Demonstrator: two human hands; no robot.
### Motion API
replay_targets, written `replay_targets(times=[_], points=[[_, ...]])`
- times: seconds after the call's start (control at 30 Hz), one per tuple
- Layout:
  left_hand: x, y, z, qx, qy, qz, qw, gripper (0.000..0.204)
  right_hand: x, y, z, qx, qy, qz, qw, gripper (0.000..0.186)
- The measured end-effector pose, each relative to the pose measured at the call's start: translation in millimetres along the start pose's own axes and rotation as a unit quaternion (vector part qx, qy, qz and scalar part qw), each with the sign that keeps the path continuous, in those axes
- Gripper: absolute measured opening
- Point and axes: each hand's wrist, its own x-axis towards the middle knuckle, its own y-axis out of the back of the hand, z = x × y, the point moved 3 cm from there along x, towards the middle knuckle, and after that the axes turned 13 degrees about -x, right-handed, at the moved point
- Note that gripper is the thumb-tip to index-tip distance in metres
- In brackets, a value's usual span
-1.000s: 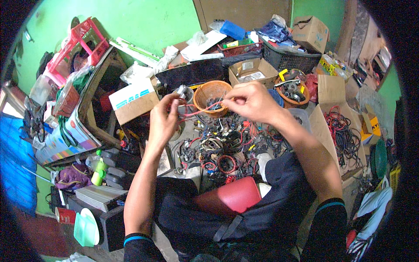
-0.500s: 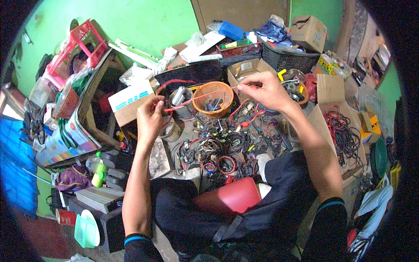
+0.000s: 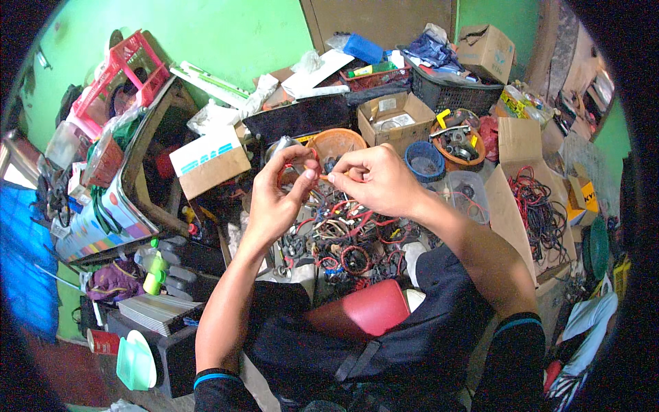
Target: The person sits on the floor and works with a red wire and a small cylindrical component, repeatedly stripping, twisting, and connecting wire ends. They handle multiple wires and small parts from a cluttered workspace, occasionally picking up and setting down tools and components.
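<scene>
Our L hand (image 3: 278, 196) & R hand (image 3: 384, 177) are now close tog., not wide apart as a sec ago; both pinch the red wire (image 3: 323, 177), nr the orange bowl (image 3: 338, 142), so we've only a short span btwn fingertips

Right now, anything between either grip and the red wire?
Nothing visible: the left grip and right grip both pinch the red wire, though fingers hide much of it. The orange bowl sits beyond, not between.
</scene>
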Motion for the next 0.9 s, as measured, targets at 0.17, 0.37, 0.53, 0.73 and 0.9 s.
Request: replay_targets(times=[0.17,0.37,0.53,0.73,0.9], points=[[-3.2,0.1,-1.1,-0.036,0.034,-0.045,0.998,0.024,-1.9,-2.7,-3.0,0.140,-0.067,-0.005,0.988,0.016],[-4.7,0.1,3.3,-0.113,0.060,-0.060,0.990,0.023,14.5,5.7,31.3,0.204,-0.057,0.052,0.976,0.019],[-3.3,1.4,1.2,-0.203,0.047,-0.137,0.968,0.023,10.8,-21.0,43.9,0.184,0.082,-0.078,0.976,0.024],[1.1,15.5,-0.7,-0.214,0.098,-0.057,0.970,0.024,13.3,-7.2,52.5,0.246,-0.050,-0.112,0.961,0.008],[5.1,75.7,-4.7,-0.170,0.110,0.118,0.972,0.035,-4.1,116.6,147.8,0.288,-0.274,0.340,0.852,0.024]])
